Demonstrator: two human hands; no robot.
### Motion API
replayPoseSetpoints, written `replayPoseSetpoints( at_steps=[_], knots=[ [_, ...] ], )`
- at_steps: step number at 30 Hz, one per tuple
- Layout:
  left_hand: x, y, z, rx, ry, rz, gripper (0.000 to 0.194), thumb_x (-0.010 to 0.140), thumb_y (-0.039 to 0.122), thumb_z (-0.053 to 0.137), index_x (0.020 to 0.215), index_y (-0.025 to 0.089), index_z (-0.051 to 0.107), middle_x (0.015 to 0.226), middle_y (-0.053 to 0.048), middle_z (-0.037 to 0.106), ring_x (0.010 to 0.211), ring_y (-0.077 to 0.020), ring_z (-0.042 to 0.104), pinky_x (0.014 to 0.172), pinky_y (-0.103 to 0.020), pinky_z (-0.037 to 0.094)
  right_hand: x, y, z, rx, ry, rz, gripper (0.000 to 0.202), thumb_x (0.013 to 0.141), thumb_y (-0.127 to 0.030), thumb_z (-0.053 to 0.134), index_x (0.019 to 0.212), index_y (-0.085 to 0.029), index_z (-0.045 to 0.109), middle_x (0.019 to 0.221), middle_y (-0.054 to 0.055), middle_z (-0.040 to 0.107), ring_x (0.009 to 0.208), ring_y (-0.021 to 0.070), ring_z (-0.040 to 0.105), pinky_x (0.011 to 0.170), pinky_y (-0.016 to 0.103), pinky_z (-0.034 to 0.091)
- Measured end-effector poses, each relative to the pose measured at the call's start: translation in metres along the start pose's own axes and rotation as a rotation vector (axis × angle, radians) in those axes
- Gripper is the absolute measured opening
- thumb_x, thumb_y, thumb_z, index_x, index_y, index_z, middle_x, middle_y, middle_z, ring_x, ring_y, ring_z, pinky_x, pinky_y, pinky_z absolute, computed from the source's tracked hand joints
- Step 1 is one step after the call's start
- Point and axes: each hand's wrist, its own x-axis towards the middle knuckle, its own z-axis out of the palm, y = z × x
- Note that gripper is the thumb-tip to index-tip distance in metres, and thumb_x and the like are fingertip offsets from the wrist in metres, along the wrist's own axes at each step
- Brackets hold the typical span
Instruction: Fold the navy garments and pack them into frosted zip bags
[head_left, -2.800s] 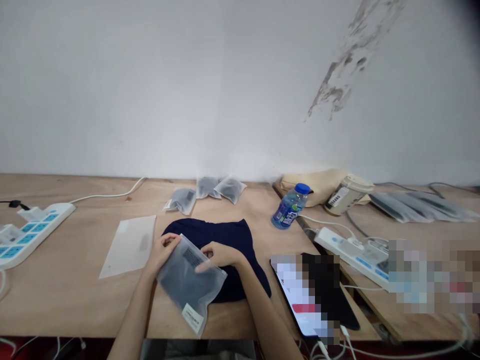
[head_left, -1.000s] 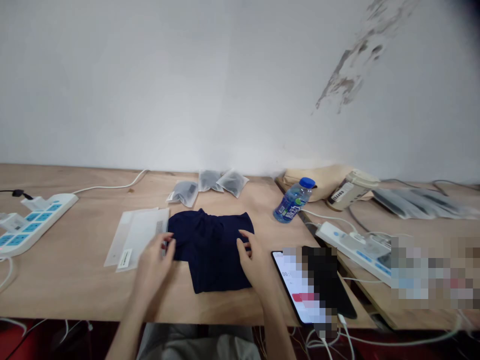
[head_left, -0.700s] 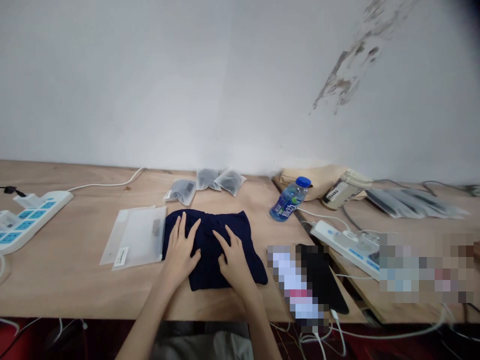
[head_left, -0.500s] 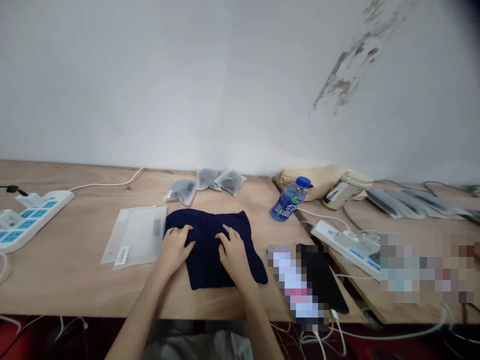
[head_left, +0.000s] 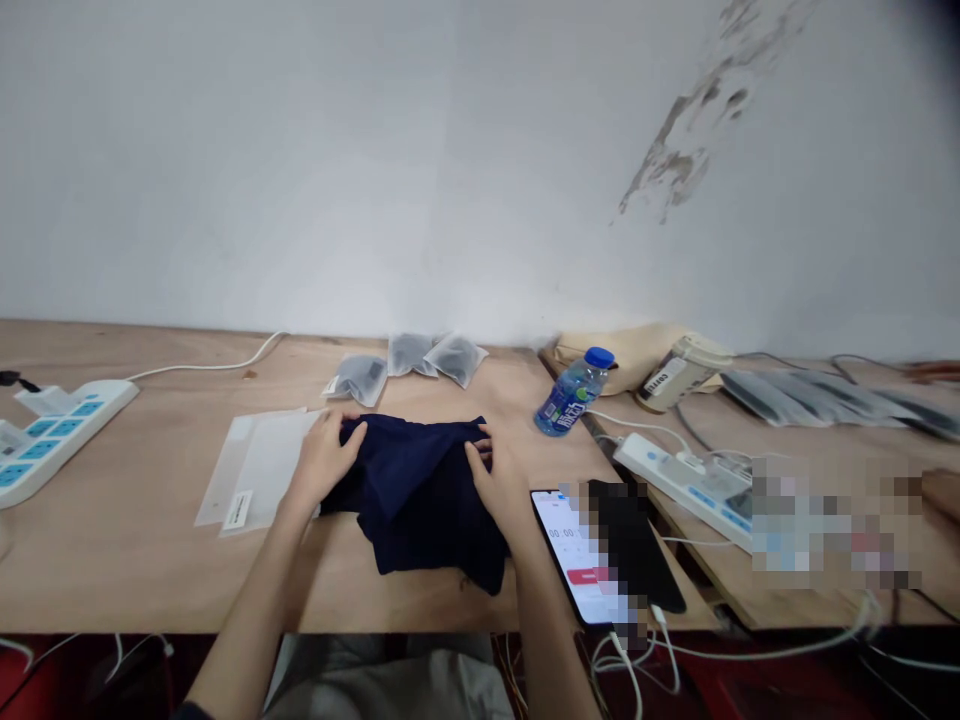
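A dark navy cloth (head_left: 427, 500) lies bunched on the wooden table, its upper part folded over toward me. My left hand (head_left: 328, 455) pinches the cloth's upper left edge between thumb and fingers. At the upper right edge my right hand (head_left: 496, 472) grips the cloth, thumb in front and fingertips partly hidden behind it. Translucent flat bags (head_left: 262, 465) with a white label lie just left of the cloth, one partly behind my left hand. Several small bags with dark contents (head_left: 362, 378) rest beyond the cloth, near the wall.
A blue-capped bottle (head_left: 571, 395) stands right of the cloth. Nearby are a lit phone (head_left: 574, 560), a power strip (head_left: 694, 492), a coffee cup (head_left: 679, 375) and a beige pouch (head_left: 592, 350). Another power strip (head_left: 71, 440) lies far left. Someone's hand (head_left: 941, 500) shows at the right edge.
Both hands have gone from resting on the spread cloth to holding its upper edges. The cloth's upper part is now lifted and folded, and my hands are farther apart.
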Motion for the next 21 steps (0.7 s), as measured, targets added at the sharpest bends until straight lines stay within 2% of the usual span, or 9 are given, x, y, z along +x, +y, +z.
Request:
replayPoseSetpoints(
  at_steps=[2, 5, 8, 10, 13, 15, 17, 19, 21],
  knots=[
    [-0.018, -0.007, 0.008, 0.055, -0.057, 0.084, 0.029, 0.087, 0.042, 0.056, 0.104, 0.021, 0.063, 0.105, -0.008, 0.066, 0.098, -0.0225, 0.063, 0.087, -0.039, 0.050, -0.006, 0.018, 0.006, -0.104, 0.034, 0.012, 0.050, 0.090, -0.047, 0.041, 0.123, -0.011, 0.055, 0.106, 0.017, 0.067, 0.090, 0.0275, 0.065, 0.081, 0.043, 0.052],
    [-0.054, -0.011, 0.021, 0.131, -0.172, 0.203, 0.040, 0.084, 0.043, 0.062, 0.119, 0.024, 0.058, 0.122, -0.010, 0.060, 0.116, -0.0257, 0.056, 0.100, -0.044, 0.045, -0.031, 0.030, 0.005, -0.217, 0.063, -0.012, 0.048, 0.093, -0.049, 0.038, 0.120, -0.014, 0.056, 0.112, 0.017, 0.065, 0.102, 0.0299, 0.062, 0.088, 0.046, 0.049],
    [-0.084, -0.008, 0.032, 0.243, -0.191, 0.262, 0.061, 0.079, 0.039, 0.070, 0.134, 0.028, 0.048, 0.145, -0.012, 0.041, 0.137, -0.0323, 0.038, 0.109, -0.052, 0.036, -0.062, 0.026, -0.007, -0.304, 0.066, -0.012, 0.047, 0.092, -0.054, 0.043, 0.118, -0.017, 0.055, 0.111, 0.016, 0.064, 0.103, 0.0312, 0.061, 0.087, 0.045, 0.050],
    [-0.095, -0.005, 0.039, 0.291, -0.205, 0.309, 0.067, 0.076, 0.036, 0.073, 0.138, 0.030, 0.045, 0.156, -0.012, 0.025, 0.145, -0.0364, 0.022, 0.111, -0.057, 0.031, -0.079, 0.022, -0.015, -0.337, 0.066, -0.003, 0.052, 0.087, -0.059, 0.050, 0.119, -0.018, 0.054, 0.110, 0.016, 0.064, 0.101, 0.0318, 0.062, 0.083, 0.044, 0.051],
    [-0.101, -0.003, 0.051, 0.328, -0.216, 0.401, 0.052, 0.078, 0.029, 0.072, 0.127, 0.030, 0.056, 0.161, -0.009, 0.015, 0.148, -0.0388, 0.011, 0.113, -0.062, 0.024, -0.096, 0.024, -0.022, -0.354, 0.072, 0.003, 0.056, 0.081, -0.059, 0.059, 0.119, -0.019, 0.053, 0.106, 0.015, 0.064, 0.094, 0.0315, 0.063, 0.077, 0.043, 0.052],
    [-0.100, -0.002, 0.058, 0.326, -0.190, 0.429, 0.029, 0.082, 0.025, 0.067, 0.111, 0.027, 0.065, 0.158, -0.008, 0.025, 0.147, -0.0370, 0.016, 0.113, -0.062, 0.024, -0.101, 0.028, -0.024, -0.347, 0.063, -0.001, 0.043, 0.083, -0.050, 0.057, 0.113, -0.021, 0.055, 0.102, 0.012, 0.064, 0.091, 0.0294, 0.063, 0.075, 0.042, 0.052],
    [-0.095, -0.001, 0.062, 0.281, -0.153, 0.413, 0.013, 0.086, 0.023, 0.061, 0.098, 0.025, 0.068, 0.145, -0.009, 0.047, 0.142, -0.0325, 0.032, 0.114, -0.059, 0.026, -0.101, 0.032, -0.026, -0.339, 0.048, 0.006, 0.021, 0.084, -0.035, 0.050, 0.099, -0.022, 0.056, 0.094, 0.008, 0.065, 0.085, 0.0261, 0.063, 0.072, 0.039, 0.051],
    [-0.089, 0.002, 0.061, 0.183, -0.112, 0.350, 0.012, 0.090, 0.027, 0.056, 0.096, 0.024, 0.067, 0.123, -0.007, 0.064, 0.127, -0.0272, 0.052, 0.112, -0.053, 0.032, -0.098, 0.034, -0.027, -0.328, 0.047, 0.025, 0.013, 0.081, -0.026, 0.043, 0.088, -0.023, 0.054, 0.087, 0.006, 0.064, 0.080, 0.0242, 0.063, 0.069, 0.037, 0.050],
    [-0.080, 0.005, 0.053, 0.062, -0.065, 0.239, 0.016, 0.091, 0.033, 0.055, 0.098, 0.023, 0.065, 0.103, -0.005, 0.071, 0.105, -0.0229, 0.065, 0.103, -0.044, 0.044, -0.094, 0.034, -0.030, -0.301, 0.057, 0.053, 0.013, 0.080, -0.025, 0.041, 0.085, -0.023, 0.053, 0.086, 0.007, 0.065, 0.080, 0.0238, 0.064, 0.069, 0.036, 0.049]
  ],
)
